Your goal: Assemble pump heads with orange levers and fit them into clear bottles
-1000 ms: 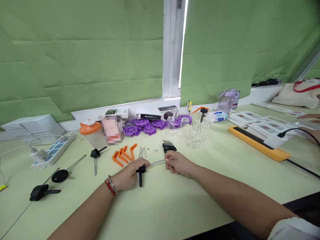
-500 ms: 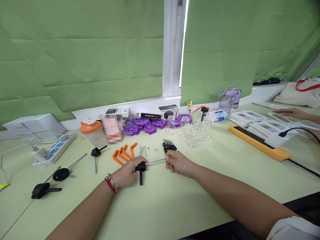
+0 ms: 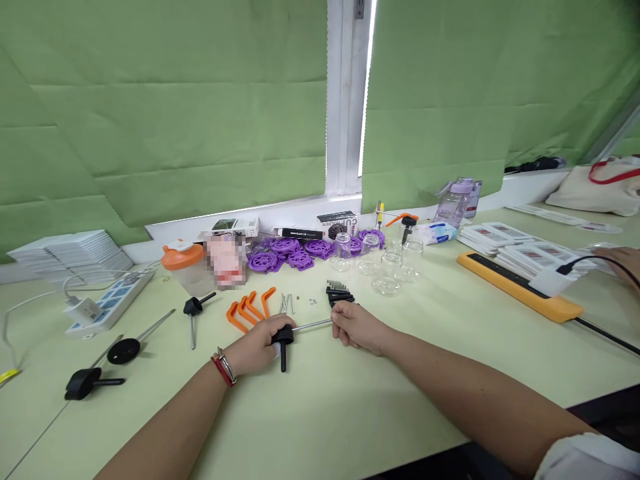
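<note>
One rod is being gripped: my left hand is clamping its black handle, my right hand, at 3 o'clock, is pinching its tip; orange levers are lying unfitted.

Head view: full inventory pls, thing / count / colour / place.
black-handled rod: 1, black and metal, centre, held at both ends
orange levers: about 4, orange, behind left hand
screws: a few, metal, beside levers
black parts pile: 1, black, behind right hand
purple discs: many, purple, by sill
glass jars: about 5, clear, right of discs
power strip: 1, white, far left
orange bar: 1, orange, right
table: 1, pale green
co-worker's hand: 1, right edge
left hand: shut on handle
right hand: shut on rod tip
</note>
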The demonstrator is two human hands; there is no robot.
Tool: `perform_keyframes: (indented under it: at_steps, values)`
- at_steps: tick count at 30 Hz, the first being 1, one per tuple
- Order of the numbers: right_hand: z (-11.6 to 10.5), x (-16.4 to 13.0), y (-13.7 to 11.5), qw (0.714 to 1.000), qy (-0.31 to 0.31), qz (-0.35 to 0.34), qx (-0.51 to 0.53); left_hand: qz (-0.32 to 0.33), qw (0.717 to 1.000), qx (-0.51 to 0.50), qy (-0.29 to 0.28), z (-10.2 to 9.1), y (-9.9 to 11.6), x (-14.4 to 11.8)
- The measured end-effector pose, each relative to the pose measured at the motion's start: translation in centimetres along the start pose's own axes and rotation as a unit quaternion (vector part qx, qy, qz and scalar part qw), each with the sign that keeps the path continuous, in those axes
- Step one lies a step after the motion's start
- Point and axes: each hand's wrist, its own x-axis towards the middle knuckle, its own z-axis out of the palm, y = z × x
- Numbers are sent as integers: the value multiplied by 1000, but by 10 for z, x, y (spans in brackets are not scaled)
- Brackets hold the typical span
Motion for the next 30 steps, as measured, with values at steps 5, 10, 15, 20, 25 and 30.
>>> perform_keyframes:
  at_steps: [5, 10, 15, 20, 25, 30]
  values:
    - [0, 0, -1, 1000, 3, -9, -15, -1, 1000, -6, 0, 0, -2, 0]
    - [0, 1, 1, 1000, 2, -12, 3, -14, 1000, -20, -1, 0, -2, -1]
    - [-1, 1, 4, 1000, -11, -18, 9, -17, 1000, -23, -3, -1, -1, -1]
    - [-2, 0, -1, 1000, -17, -3, -2, -15, 1000, -23, -4, 0, -3, -1]
    - [-2, -1, -2, 1000, -13, -7, -5, -17, 1000, -24, -3, 0, -4, 0]
    - [-3, 2, 4, 1000, -11, -16, 10, -24, 1000, -18, -5, 0, -3, 0]
